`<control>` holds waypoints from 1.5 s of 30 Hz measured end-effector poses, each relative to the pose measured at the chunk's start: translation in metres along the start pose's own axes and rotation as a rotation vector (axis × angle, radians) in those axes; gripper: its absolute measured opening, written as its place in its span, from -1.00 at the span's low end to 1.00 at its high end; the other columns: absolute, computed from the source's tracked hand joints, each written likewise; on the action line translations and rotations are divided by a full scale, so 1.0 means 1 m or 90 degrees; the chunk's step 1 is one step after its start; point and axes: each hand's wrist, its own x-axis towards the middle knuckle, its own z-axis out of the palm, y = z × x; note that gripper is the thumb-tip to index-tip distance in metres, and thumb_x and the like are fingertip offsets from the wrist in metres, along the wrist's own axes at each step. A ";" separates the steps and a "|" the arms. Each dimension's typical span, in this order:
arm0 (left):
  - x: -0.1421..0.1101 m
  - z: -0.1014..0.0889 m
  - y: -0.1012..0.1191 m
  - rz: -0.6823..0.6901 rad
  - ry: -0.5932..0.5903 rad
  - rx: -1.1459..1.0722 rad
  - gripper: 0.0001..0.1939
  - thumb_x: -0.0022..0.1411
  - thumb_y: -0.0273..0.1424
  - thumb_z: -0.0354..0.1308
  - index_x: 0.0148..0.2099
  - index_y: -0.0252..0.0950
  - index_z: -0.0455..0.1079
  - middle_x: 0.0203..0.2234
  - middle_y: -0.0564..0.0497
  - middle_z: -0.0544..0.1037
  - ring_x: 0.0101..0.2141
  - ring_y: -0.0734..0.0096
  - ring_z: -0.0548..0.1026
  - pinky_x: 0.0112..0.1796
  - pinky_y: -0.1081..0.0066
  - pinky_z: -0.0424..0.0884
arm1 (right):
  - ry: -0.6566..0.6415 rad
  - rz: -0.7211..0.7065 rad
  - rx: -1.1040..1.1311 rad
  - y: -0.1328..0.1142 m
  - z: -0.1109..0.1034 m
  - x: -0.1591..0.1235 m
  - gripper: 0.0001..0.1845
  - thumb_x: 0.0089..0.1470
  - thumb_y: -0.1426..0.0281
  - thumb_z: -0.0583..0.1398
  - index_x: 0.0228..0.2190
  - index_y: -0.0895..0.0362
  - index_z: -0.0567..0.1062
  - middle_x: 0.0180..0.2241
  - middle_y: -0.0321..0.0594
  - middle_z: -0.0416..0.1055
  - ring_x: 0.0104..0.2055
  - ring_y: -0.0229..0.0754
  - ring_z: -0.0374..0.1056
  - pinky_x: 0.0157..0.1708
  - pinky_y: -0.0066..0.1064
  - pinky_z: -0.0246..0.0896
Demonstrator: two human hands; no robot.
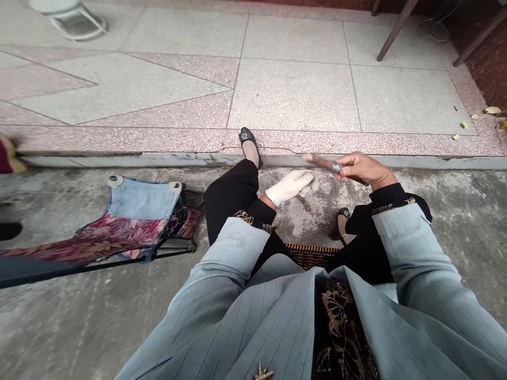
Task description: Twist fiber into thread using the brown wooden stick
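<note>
My left hand [291, 186], in a white knitted glove, is closed around something mostly hidden by the fingers. A short brownish rod end [304, 203] sticks out below it, towards my lap. My bare right hand [362, 170] grips a short brown stick-like tool [322, 161] with a silvery metal band near my fingers. Its pale, blurred tip points left, a little above the gloved hand and apart from it. What kind of tool it is I cannot make out.
A folding chair [134, 221] with flowered cloth stands at the left. Ahead runs a low tiled step [277, 142], where one of my shoes [249, 145] rests. A woven wicker edge [311, 256] shows between my legs. A white stool [75, 21] stands at the back left, wooden legs [396, 31] at the back right.
</note>
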 end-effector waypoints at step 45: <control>0.007 0.022 -0.006 0.020 -0.071 0.142 -0.56 0.39 -0.16 -0.11 -0.38 -0.33 0.40 -0.53 0.05 0.40 -0.52 0.53 0.30 -0.43 0.48 0.21 | 0.453 -0.010 -0.012 0.011 -0.010 0.013 -0.61 -0.06 0.10 0.34 -0.45 0.17 0.41 -0.49 -0.25 0.34 -0.53 -0.35 0.19 -0.56 -0.50 0.12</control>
